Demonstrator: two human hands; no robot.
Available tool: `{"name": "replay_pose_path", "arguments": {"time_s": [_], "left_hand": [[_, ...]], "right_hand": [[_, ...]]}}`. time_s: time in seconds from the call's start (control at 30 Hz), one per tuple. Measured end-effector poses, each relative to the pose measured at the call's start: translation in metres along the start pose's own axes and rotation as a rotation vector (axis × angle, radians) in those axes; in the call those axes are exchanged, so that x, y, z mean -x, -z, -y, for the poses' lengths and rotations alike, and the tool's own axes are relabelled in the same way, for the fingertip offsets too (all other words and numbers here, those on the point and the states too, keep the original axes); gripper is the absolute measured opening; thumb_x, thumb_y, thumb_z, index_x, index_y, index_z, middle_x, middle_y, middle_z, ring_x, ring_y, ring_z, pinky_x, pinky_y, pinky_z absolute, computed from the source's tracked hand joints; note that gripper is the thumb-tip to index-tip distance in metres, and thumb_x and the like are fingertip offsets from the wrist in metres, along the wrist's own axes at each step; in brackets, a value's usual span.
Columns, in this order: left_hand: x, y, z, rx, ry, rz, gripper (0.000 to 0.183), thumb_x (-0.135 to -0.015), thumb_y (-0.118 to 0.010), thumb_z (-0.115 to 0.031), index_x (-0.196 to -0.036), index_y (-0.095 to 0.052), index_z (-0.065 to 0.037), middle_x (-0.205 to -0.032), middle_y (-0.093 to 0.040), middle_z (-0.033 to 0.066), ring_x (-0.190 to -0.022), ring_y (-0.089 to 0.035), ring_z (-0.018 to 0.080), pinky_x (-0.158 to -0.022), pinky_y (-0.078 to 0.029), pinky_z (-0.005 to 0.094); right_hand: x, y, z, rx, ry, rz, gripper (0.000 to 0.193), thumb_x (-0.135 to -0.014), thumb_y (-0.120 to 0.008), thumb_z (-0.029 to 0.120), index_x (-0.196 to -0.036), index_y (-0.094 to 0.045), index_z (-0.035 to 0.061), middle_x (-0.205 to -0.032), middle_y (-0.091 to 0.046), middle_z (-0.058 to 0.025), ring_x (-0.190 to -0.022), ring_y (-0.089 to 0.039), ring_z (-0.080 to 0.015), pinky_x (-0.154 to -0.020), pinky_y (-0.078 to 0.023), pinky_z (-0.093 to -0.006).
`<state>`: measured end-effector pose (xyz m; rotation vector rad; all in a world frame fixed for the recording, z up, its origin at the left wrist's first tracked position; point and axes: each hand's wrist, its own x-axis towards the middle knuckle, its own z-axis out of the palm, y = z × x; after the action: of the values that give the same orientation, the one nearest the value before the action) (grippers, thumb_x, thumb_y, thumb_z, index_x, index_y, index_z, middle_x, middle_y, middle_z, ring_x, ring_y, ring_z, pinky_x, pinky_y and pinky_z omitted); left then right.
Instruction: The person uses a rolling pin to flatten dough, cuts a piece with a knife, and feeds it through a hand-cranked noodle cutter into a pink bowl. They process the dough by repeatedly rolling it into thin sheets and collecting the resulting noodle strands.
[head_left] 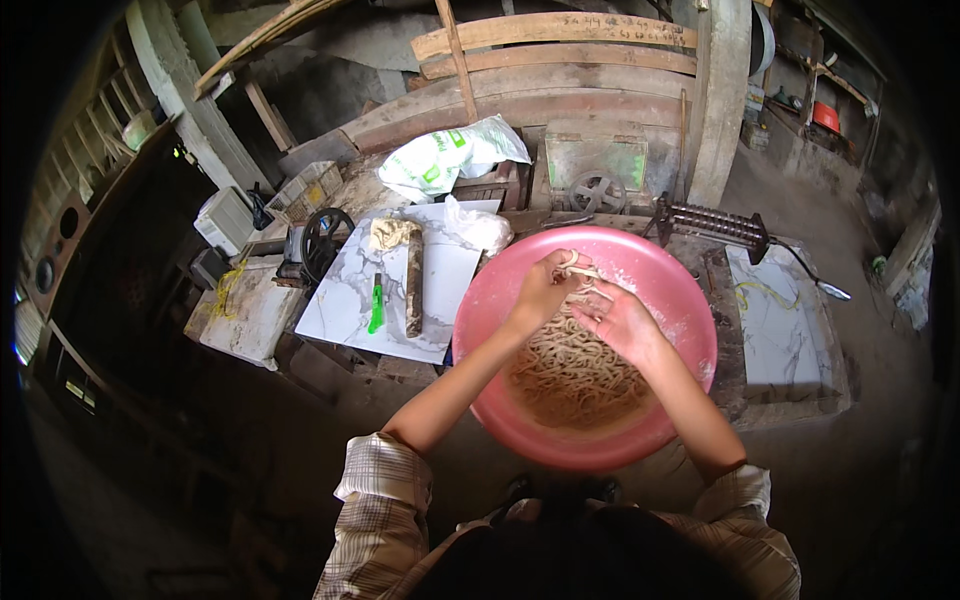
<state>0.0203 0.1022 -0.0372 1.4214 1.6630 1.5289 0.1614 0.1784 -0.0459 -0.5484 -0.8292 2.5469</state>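
A large pink basin is in front of me, with many thick strands of pale dough heaped in it and white flour on its inner wall. Over its far part, my left hand pinches a looped dough strand. My right hand is just to the right and nearer to me, palm partly turned up. Its upper fingertips meet the strand's other end, while the lower fingers are loosely spread over the heap.
Left of the basin, a marbled board carries a rolling pin, a green-handled knife and a lump of dough. Behind lie a white sack and a plastic bag. A ridged metal roller with a crank is at right.
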Motion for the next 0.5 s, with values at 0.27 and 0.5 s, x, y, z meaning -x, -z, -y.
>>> {"name": "replay_pose_path", "arguments": {"time_s": [0.27, 0.5], "left_hand": [[-0.005, 0.035, 0.009, -0.117, -0.078, -0.053, 0.021, -0.078, -0.07, -0.009, -0.094, -0.064, 0.004, -0.079, -0.067, 0.0119, -0.061, -0.061, 0.0103, -0.055, -0.049, 0.0261], [-0.027, 0.032, 0.029, -0.09, -0.116, 0.034, 0.029, -0.084, -0.067, -0.023, -0.094, -0.063, 0.005, -0.072, -0.064, 0.0064, -0.06, -0.06, 0.0098, -0.051, -0.046, 0.0235]], "right_hand": [[-0.02, -0.016, -0.002, 0.396, 0.253, -0.151, 0.007, -0.088, -0.057, 0.008, -0.093, -0.055, 0.0036, -0.086, -0.056, -0.0042, -0.072, -0.055, -0.0132, -0.07, -0.049, -0.0239], [-0.014, -0.009, 0.01, 0.658, 0.432, -0.273, 0.015, -0.089, -0.058, 0.015, -0.098, -0.055, 0.0034, -0.094, -0.058, -0.0057, -0.09, -0.058, -0.0145, -0.076, -0.047, -0.028]]}}
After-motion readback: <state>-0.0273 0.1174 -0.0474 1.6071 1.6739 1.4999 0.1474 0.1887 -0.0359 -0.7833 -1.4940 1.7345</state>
